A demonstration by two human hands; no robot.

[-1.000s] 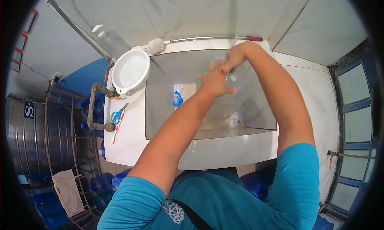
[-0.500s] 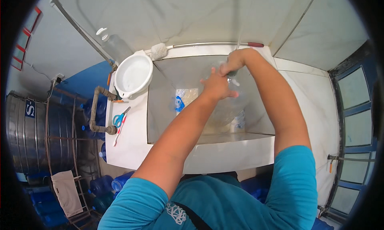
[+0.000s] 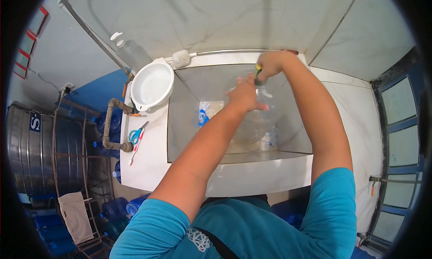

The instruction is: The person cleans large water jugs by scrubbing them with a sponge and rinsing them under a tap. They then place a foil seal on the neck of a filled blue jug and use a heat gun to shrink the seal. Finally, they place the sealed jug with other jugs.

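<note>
A large clear plastic jug [image 3: 253,126] stands or leans inside the grey sink [image 3: 183,117]; its see-through outline is hard to make out. Fingers spread, my left hand [image 3: 243,96] lies against the upper part of the jug, thumb pointing right. Just beyond it, my right hand [image 3: 272,64] is closed around a yellow and green scrub sponge [image 3: 258,73] near the jug's top. The right hand's fingertips are partly hidden. A blue and white packet [image 3: 203,117] shows at the sink's bottom, left of the jug.
A white basin [image 3: 152,85] sits on the counter's left, beside a pump bottle [image 3: 130,52]. Blue-handled scissors [image 3: 135,135] and a red-and-white toothbrush [image 3: 136,150] lie nearer. Along the back ledge runs a long-handled brush [image 3: 182,59]. A pipe [image 3: 108,124] bends over the left edge.
My right hand has shifted slightly up and right, away from the left fingers, and more of the sponge shows. The left hand stays on the jug.
</note>
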